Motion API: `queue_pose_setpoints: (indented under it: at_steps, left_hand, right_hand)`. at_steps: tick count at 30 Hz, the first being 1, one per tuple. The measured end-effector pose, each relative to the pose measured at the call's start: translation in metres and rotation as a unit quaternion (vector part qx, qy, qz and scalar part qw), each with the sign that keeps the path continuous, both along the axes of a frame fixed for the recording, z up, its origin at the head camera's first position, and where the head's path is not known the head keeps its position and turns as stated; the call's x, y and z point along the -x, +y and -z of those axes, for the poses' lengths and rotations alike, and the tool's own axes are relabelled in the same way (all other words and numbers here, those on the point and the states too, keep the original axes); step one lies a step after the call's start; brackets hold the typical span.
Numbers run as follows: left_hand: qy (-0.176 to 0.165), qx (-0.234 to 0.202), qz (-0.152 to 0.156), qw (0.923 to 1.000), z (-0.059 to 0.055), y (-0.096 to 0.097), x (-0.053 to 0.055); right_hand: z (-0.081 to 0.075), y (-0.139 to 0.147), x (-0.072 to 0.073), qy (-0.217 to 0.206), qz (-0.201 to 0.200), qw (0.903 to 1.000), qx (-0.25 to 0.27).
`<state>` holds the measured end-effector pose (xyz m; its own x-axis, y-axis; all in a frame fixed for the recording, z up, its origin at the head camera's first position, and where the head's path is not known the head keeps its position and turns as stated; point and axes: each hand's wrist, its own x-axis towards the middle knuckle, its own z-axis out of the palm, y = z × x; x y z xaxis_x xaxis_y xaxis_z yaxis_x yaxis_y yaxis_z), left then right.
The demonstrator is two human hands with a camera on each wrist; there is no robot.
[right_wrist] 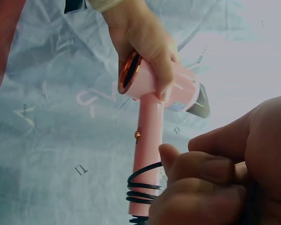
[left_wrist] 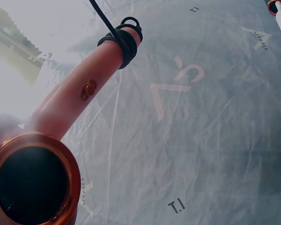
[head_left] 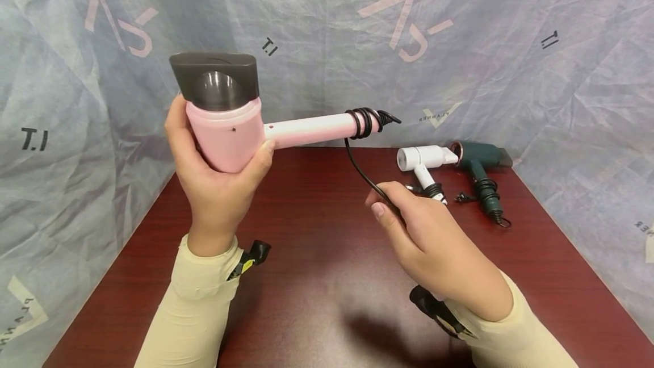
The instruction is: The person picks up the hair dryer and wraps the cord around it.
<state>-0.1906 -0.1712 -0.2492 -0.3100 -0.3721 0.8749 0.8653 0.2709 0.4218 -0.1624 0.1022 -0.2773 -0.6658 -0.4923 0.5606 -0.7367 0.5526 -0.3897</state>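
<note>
A pink hair dryer (head_left: 225,135) with a dark grey flat nozzle (head_left: 217,81) is held up above the table by my left hand (head_left: 214,197), whose fingers and thumb wrap its barrel. Its handle (head_left: 311,130) points right, with a black cord (head_left: 364,122) coiled round the end. From the coils a length of cord runs down to my right hand (head_left: 429,237), which grips it between thumb and fingers. In the left wrist view the copper-ringed rear (left_wrist: 76,173) and the copper button (left_wrist: 88,89) show. The right wrist view shows several cord loops (right_wrist: 144,193) round the handle.
A white hair dryer (head_left: 424,157) and a dark green hair dryer (head_left: 480,155) lie side by side at the back right of the reddish-brown table (head_left: 306,231), cords wound on their handles. A grey printed cloth (head_left: 317,27) hangs behind and at both sides.
</note>
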Motion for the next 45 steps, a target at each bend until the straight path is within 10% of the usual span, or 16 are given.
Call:
queue_pose_setpoints:
  at_steps: [25, 34, 45]
  left_hand:
    - [-0.107, 0.131, 0.063, 0.9835, 0.003, 0.001, -0.010]
    - [-0.060, 0.168, 0.107, 0.9783, 0.002, 0.000, -0.010]
    - [-0.029, 0.130, 0.201, 0.9705, 0.000, 0.000, -0.016]
  right_hand:
    - [-0.016, 0.026, 0.012, 0.170, -0.017, 0.9747, 0.144]
    - [-0.017, 0.033, 0.015, 0.161, -0.002, 0.9738, 0.160]
    - [-0.017, 0.039, 0.016, 0.073, -0.082, 0.9704, 0.215]
